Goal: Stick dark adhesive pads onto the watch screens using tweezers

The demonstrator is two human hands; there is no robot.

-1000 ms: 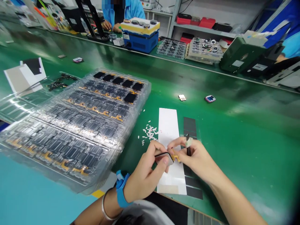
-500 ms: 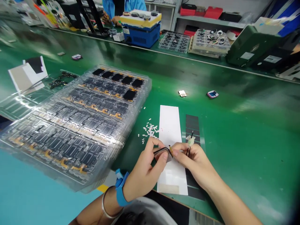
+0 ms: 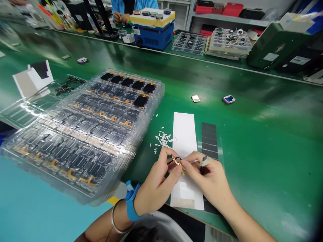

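Observation:
Over a white paper strip [image 3: 185, 134], my left hand [image 3: 157, 181] pinches a small dark-edged part [image 3: 172, 161] between thumb and fingers. An orange flex strip [image 3: 179, 163] shows on that part. The thumb and index finger of my right hand [image 3: 212, 174] are closed at the flex strip, touching it. A dark, thin tool with a pale wrap [image 3: 205, 160] is tucked in the fingers of the same hand. Small white pieces [image 3: 163, 138] lie scattered left of the paper. A sheet with black strips [image 3: 209, 139] lies to its right, partly under my right hand.
Stacked clear trays [image 3: 101, 124] of dark screen parts fill the left side. Two small parts [image 3: 195, 98] [image 3: 229, 99] lie beyond the paper. Across the bench stand a blue machine [image 3: 151, 32] and a person's hands [image 3: 121, 17].
The small part has turned between my fingers, and its orange strip now faces up. The wrapped tool in my right hand has tipped lower.

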